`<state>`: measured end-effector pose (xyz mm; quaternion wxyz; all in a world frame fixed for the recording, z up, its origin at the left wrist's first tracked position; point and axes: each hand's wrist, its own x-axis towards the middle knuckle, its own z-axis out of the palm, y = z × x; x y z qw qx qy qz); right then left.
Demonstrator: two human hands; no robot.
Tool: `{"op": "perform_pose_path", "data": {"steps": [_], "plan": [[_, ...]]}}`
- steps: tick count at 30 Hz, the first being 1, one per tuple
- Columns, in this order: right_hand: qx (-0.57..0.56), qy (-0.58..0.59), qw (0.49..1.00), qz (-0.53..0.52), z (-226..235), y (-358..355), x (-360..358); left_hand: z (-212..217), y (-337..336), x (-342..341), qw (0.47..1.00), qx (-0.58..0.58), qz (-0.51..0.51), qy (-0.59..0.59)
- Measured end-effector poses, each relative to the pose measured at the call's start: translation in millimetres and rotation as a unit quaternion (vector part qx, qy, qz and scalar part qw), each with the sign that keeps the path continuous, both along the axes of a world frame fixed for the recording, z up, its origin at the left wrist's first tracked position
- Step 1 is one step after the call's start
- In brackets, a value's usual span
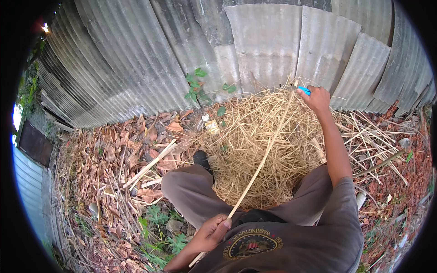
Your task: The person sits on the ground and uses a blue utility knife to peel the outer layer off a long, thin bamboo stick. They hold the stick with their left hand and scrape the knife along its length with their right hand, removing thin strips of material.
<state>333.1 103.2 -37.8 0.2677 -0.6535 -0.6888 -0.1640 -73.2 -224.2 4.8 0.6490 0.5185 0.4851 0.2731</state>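
Note:
A long pale strip [257, 175], which looks like split bamboo, runs slantwise from my lap up to the far side of a heap of shavings. My left hand [213, 233] is closed round its near part, close to my shirt, and a short end sticks out below the hand. With my right arm stretched forward, my right hand [317, 99] grips a blue-handled knife [304, 90]. The knife's blade lies at the strip's far end. Between my bent legs spreads the heap of thin, curly, straw-coloured shavings [250, 132].
A corrugated metal fence [268, 45] stands just beyond the heap. Split pale sticks [150, 164] lie on dry leaves [114, 154] to the left, and more thin strips [373, 136] lie to the right. Green plants [157, 218] grow beside my left knee and at the fence.

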Motion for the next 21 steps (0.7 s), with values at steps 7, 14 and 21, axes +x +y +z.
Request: {"op": "perform_pose_path", "data": {"steps": [7,14,21], "plan": [[-0.034,-0.037,0.999,-0.016,-25.3,13.6,7.7,-0.3,0.5,-10.5,0.997,-0.055,0.003,0.059],[-0.071,0.271,0.921,-0.271,-19.0,36.2,106.3,4.1,-18.8,-49.7,0.981,0.029,0.040,0.188],[-0.181,0.202,0.962,0.042,31.3,-34.1,-47.0,-30.2,67.5,20.0,0.977,0.143,0.130,0.091]]}}
